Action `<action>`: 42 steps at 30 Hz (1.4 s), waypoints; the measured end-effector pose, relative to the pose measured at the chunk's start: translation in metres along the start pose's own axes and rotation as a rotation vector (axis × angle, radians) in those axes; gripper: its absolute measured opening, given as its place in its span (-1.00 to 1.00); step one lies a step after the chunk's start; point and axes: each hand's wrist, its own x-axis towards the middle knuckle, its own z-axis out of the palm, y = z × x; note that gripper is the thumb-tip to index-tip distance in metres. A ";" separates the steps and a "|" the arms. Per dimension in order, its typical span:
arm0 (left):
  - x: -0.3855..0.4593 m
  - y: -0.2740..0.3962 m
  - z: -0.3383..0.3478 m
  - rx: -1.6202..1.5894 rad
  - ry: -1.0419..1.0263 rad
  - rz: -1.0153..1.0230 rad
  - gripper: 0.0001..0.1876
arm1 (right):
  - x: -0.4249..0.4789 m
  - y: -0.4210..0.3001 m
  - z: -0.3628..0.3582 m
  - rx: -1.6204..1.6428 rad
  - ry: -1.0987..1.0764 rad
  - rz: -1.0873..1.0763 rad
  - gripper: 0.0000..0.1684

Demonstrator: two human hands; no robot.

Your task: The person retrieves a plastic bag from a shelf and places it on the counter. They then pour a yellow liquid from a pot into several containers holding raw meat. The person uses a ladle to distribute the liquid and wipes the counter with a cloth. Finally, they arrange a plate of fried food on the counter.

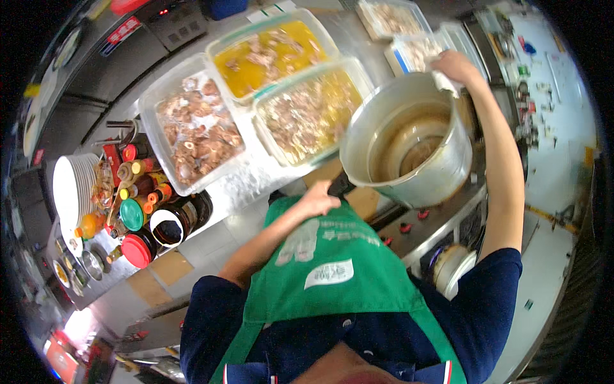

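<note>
A large metal pot (458, 153) is tilted so that its mouth faces me and the plastic tubs. My left hand (317, 200) is closed around the pot's dark handle (341, 186), close to my green apron. At the far rim, my right hand (458, 67) grips the pot through a white cloth (445, 84). Brown staining lines the inside; whether any liquid lies at the bottom I cannot tell. Left of the pot stands a clear tub of meat pieces in yellowish liquid (307, 115). Another tub with yellow broth and meat (268, 57) sits behind it.
A tub of bony meat pieces (199, 134) stands further left on the steel table (240, 177). Beside it are sauce bottles and jars (139, 201) and stacked white plates (72, 187). More food tubs (391, 21) stand at the back. Red stove knobs (405, 227) lie below the pot.
</note>
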 end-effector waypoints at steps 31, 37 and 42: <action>0.519 0.148 0.505 1.415 -0.318 0.591 -0.70 | -0.585 0.350 0.207 1.046 1.204 1.512 -0.54; 0.600 0.127 0.657 1.484 -0.603 0.659 -0.69 | -0.551 0.235 0.269 1.274 1.407 1.850 -0.44; 0.631 0.085 0.788 1.547 -0.837 0.675 -0.65 | -0.507 0.246 0.283 1.325 1.699 1.951 -0.45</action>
